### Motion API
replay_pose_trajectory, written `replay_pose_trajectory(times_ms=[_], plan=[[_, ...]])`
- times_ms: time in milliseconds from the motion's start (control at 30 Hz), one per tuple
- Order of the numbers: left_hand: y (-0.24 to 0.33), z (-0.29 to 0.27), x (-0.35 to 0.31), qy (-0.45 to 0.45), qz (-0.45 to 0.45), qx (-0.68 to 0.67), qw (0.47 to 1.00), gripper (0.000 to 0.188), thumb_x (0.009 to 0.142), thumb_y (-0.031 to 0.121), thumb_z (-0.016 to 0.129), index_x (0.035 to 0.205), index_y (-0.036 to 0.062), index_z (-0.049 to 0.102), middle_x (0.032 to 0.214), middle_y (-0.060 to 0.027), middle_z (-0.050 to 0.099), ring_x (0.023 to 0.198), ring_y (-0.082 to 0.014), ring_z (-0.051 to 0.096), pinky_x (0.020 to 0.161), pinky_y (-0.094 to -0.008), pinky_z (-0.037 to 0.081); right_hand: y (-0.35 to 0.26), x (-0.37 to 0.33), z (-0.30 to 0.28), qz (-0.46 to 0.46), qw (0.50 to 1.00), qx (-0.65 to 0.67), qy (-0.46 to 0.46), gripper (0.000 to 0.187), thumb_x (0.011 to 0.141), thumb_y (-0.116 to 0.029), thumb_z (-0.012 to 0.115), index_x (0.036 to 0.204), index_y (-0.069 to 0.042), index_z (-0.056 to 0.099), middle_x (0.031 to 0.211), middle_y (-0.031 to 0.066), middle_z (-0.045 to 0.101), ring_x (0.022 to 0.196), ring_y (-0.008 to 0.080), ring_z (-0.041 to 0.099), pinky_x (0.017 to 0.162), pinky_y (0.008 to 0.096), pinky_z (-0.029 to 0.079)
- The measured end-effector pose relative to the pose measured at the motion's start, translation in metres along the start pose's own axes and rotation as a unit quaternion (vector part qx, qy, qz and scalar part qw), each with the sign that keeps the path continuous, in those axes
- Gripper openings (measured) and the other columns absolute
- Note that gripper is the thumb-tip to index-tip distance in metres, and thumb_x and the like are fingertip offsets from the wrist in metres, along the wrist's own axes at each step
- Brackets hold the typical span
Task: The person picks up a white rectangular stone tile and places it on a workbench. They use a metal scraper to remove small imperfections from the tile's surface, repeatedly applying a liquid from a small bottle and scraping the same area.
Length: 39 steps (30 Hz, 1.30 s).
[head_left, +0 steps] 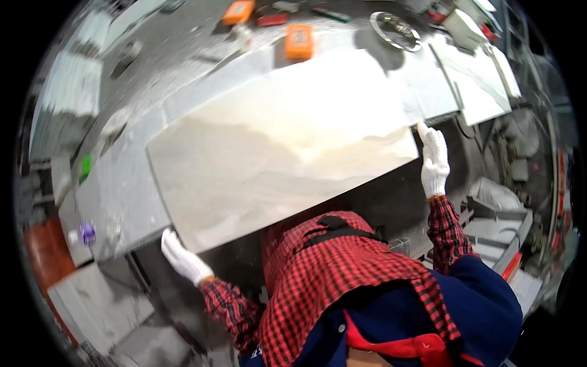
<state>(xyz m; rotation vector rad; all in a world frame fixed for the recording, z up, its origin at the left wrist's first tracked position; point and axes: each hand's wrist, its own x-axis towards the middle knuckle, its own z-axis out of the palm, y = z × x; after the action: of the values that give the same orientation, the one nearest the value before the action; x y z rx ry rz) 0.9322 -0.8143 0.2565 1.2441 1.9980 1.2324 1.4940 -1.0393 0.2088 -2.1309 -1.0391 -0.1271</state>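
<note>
A large pale marble-look slab (pixel 275 165) with soft beige veining lies on the white worktable (pixel 131 177), its near edge jutting out over the front toward my checked apron. My left hand (pixel 186 260), in a white knit glove, is at the slab's near left corner with its fingers stretched out along the side. On the other side, my gloved right hand (pixel 434 160) is held upright next to the right end, fingers straight and together. Both palms face the slab's edges; whether they press on it I cannot make out.
Two orange boxes (pixel 299 42) and a round metal ring-shaped object (pixel 395 32) sit beyond the slab. Stacked pale sheets (pixel 67 101) stand at the far left. A small purple item (pixel 88 233) is on the table's left end. More white pieces (pixel 480 85) lie at the right.
</note>
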Motion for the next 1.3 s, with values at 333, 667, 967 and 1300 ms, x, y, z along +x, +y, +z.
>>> replay_pose_trajectory(times_ms=[333, 667, 967, 1300], plan=[[0.03, 0.008, -0.011, 0.051, -0.015, 0.252, 0.966, 0.047, 0.104, 0.044, 0.047, 0.13, 0.0091, 0.066, 0.134, -0.0153, 0.062, 0.124, -0.0314, 0.057, 0.105, -0.0419, 0.043, -0.067, 0.022, -0.025, -0.015, 0.999, 0.03, -0.029, 0.044, 0.089, 0.009, 0.058, 0.13, -0.004, 0.066, 0.131, 0.0144, 0.065, 0.124, 0.0269, 0.061, 0.103, 0.0338, 0.049], [0.03, 0.016, -0.017, 0.087, 0.011, 0.268, 0.96, 0.044, 0.104, 0.042, 0.047, 0.126, 0.0103, 0.067, 0.127, -0.0138, 0.064, 0.119, -0.0305, 0.058, 0.1, -0.0426, 0.045, -0.125, 0.127, 0.04, -0.287, 0.947, 0.041, -0.14, 0.05, 0.08, 0.0, 0.06, 0.128, -0.015, 0.065, 0.11, 0.0108, 0.058, 0.099, 0.034, 0.06, 0.084, 0.0433, 0.052], [0.033, 0.022, -0.017, 0.094, 0.016, 0.257, 0.962, 0.043, 0.104, 0.04, 0.048, 0.127, 0.0081, 0.067, 0.128, -0.0155, 0.063, 0.118, -0.0322, 0.059, 0.101, -0.0432, 0.045, -0.078, 0.208, 0.1, -0.179, 0.978, -0.007, -0.106, 0.043, 0.092, -0.009, 0.063, 0.133, -0.022, 0.059, 0.123, 0.0175, 0.058, 0.109, 0.0398, 0.061, 0.093, 0.0484, 0.053], [0.018, 0.015, -0.015, 0.094, 0.029, 0.305, 0.947, 0.046, 0.103, 0.042, 0.049, 0.127, 0.0076, 0.066, 0.127, -0.0167, 0.063, 0.117, -0.0332, 0.059, 0.099, -0.0435, 0.045, -0.024, 0.172, 0.015, -0.171, 0.983, -0.052, -0.048, 0.04, 0.084, -0.007, 0.068, 0.122, -0.017, 0.066, 0.115, 0.011, 0.065, 0.105, 0.0356, 0.064, 0.091, 0.0441, 0.053]])
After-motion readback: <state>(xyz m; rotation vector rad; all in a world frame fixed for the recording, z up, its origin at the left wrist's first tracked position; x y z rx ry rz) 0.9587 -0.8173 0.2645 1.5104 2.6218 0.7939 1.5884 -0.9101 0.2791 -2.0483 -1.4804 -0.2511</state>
